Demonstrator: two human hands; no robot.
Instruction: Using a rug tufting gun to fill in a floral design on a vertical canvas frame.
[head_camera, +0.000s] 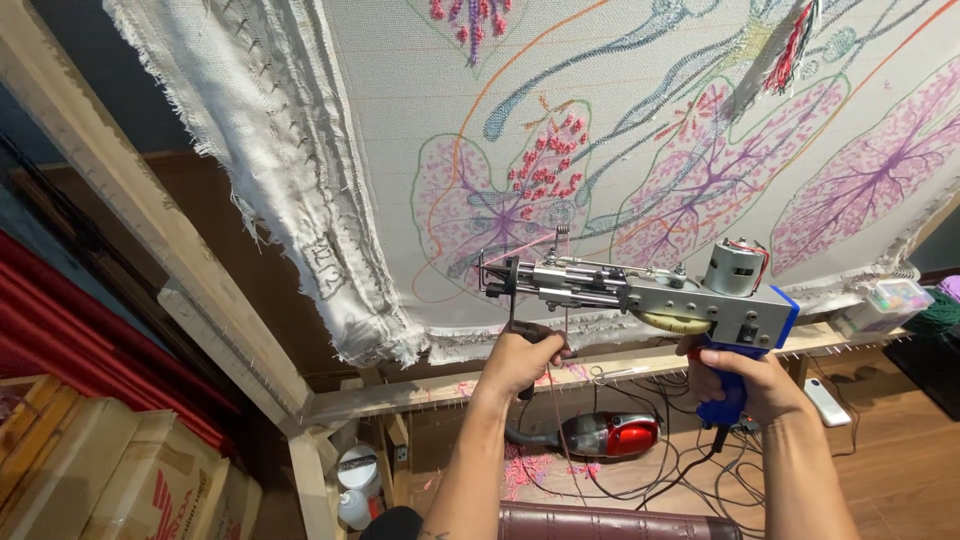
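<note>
The right hand (752, 385) is shut tight round the blue grip of the tufting gun (640, 292), & the left hand (520, 358) is shut round the black front handle, so both hands hold the gun up w/ its needle end near the bottom edge of the stretched cloth (620, 130), by a pink leaf shape. The cloth is pinned on a wooden frame (150, 210). Under the frame's bottom bar, a red hand vacuum (605, 435) lies on the floor among black cords (690, 470).
</note>
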